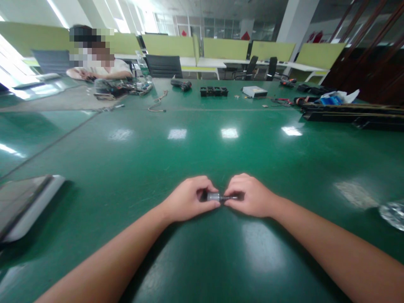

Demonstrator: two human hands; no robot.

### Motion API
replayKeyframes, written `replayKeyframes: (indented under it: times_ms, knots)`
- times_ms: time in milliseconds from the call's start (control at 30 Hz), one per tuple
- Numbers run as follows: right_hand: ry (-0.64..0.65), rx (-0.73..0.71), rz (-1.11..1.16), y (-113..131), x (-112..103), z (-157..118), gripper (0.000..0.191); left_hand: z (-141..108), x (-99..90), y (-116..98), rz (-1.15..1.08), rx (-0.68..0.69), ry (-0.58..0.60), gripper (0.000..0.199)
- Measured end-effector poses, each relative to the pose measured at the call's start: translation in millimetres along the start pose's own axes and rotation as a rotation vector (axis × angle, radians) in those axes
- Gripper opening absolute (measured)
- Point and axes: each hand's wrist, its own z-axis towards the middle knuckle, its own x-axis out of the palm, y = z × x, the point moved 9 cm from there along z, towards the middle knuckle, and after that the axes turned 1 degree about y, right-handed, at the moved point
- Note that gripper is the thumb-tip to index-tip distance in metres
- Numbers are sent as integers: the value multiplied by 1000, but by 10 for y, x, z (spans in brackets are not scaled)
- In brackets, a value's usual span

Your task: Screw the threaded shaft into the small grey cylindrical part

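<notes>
Between my two hands, low over the green table (195, 155), lies a small metal cylinder (213, 196) with a thin dark shaft (229, 198) pointing right. My left hand (191, 198) is closed round the cylinder, thumb on the near side and fingers on the far side. The thumb and fingers of my right hand (249, 195) pinch the thin shaft. The two hands almost touch at the middle. The cylinder's left end is in the shadow of my left palm, and the exact kind of part cannot be made out.
A flat grey device (28, 206) lies at the left edge and a clear glass-like object (393, 213) at the right. Farther back are a black block (213, 91), a silver box (254, 91), dark bars (353, 115), cables and a seated person (120, 67).
</notes>
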Motion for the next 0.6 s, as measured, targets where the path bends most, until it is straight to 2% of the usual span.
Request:
replayKeyframes:
  times_ms: [600]
  knots:
    - [9,64,-2,-105,-66,-51,7,-1,4,39,-23,-15,17,19]
